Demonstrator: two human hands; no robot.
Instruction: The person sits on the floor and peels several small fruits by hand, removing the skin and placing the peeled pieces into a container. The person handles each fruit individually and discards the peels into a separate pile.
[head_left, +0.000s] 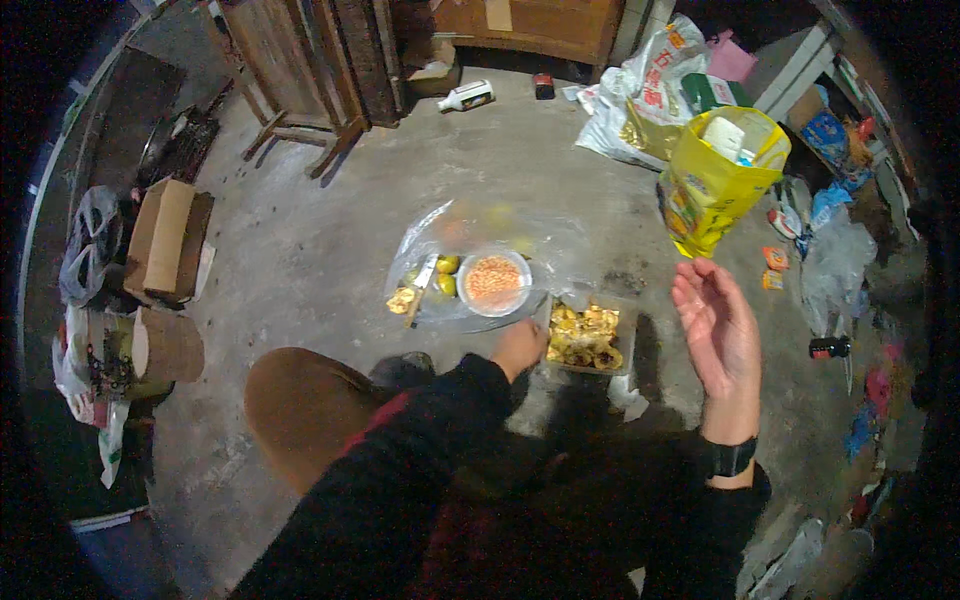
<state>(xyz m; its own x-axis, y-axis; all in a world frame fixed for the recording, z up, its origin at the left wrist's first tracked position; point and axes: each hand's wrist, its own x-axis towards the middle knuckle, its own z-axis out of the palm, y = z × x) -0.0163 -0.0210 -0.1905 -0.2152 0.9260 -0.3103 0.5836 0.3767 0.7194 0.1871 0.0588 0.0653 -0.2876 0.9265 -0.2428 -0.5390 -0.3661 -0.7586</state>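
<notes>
My left hand (520, 346) is low with its fingers curled, against or just beside the left wall of a clear plastic box (628, 330). Whether it grips the box is hidden. Pieces of yellow cut fruit or peel (585, 336), some with dark centres, fill that box. My right hand (716, 322) is raised to the right of the box, palm turned inward, fingers slightly bent and nothing in it. Ahead of my left hand, a white bowl (463, 298) of small orange-red pieces stands on a clear plastic sheet (472, 324). Beside it lie yellow-green fruits (446, 285), a knife (424, 279) and a cut piece (401, 300).
A yellow bag (712, 187) stands beyond my right hand, near a white sack (660, 82). Crumpled tissue (627, 397) lies by the box. Cardboard boxes (169, 240) line the left. A white bottle (469, 96) lies near the wooden furniture (307, 82). Plastic bags (836, 262) are at right.
</notes>
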